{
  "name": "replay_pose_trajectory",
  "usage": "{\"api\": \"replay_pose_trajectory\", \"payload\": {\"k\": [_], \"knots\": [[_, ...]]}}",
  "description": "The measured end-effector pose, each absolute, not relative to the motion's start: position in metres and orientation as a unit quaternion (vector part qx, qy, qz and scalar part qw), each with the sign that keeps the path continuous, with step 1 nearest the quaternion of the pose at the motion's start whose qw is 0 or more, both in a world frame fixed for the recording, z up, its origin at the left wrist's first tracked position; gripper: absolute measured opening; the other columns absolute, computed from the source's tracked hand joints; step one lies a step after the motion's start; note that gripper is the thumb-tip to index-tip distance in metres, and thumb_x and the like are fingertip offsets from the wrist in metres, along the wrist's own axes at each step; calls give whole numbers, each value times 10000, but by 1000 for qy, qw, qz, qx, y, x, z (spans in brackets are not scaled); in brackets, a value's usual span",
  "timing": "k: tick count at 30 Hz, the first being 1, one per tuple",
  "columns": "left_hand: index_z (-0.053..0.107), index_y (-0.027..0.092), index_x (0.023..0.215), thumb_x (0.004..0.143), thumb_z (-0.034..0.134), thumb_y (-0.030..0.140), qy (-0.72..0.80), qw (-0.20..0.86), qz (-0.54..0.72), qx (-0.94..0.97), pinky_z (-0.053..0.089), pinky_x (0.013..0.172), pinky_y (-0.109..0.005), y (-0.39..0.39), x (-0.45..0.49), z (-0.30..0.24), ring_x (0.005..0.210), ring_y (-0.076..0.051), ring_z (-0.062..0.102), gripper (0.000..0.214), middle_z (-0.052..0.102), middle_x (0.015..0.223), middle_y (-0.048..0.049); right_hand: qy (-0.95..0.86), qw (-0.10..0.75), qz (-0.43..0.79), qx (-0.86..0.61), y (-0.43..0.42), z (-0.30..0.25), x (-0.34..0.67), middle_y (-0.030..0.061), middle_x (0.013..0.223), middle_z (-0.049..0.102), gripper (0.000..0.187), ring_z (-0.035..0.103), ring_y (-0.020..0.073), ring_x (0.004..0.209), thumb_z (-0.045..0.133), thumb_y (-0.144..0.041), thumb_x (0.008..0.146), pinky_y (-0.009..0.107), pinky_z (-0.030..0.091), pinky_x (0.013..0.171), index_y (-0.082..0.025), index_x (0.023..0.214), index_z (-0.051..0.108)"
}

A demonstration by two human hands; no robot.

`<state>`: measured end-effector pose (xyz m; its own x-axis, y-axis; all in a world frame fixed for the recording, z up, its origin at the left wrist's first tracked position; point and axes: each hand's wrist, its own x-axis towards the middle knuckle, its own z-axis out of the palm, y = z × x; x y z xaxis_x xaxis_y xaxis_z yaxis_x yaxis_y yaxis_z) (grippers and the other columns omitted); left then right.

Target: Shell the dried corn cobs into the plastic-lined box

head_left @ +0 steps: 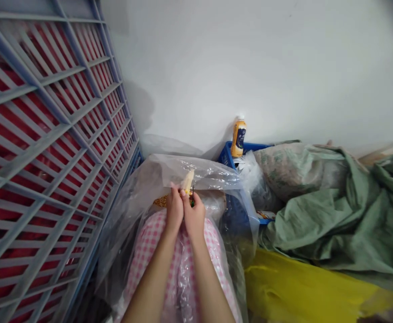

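Close together over my lap, my left hand (174,208) and my right hand (195,216) are both closed at the base of a pale yellow tapered piece (188,180). It points up and away from me; its exact kind is too small to tell. Small dark, green and orange bits (192,201) show by my right fingers. Past my left hand lies a patch of small golden grains or beads (160,201). A clear plastic sheet or bag (203,168) spreads over my knees and under the hands, covering pink checked cloth (152,229).
Stacked lattice crates (70,119) with red contents rise on my left. To the right, a blue crate (228,154) holds plastic bags, with an orange bottle (239,137) on it. Green cloth (344,215), a pale sack (290,168) and a yellow bag (300,287) lie beyond. A white wall (250,58) stands ahead.
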<state>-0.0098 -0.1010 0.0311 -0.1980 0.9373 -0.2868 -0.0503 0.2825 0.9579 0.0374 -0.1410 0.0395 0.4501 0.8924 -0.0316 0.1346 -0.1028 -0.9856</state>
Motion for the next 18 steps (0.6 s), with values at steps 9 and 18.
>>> {"api": "replay_pose_trajectory", "payload": {"k": [9,18], "knots": [[639,167,840,878,227,466,620,505,394,453,405,815,-303,-104,-13,41,883,-229,597,510,666,828,-105,-458,457,279,-710,-141,32,40,92,782,659,329,597,212,695,328,-389,882,276,388,627,-169,867,572],[648,181,789,881,244,433,633,480,372,480,416,768,-277,-102,-10,40,806,-205,605,486,676,821,-112,-467,374,273,-754,-139,36,40,186,913,660,354,637,259,767,246,-280,910,299,415,623,-84,1087,482]]}}
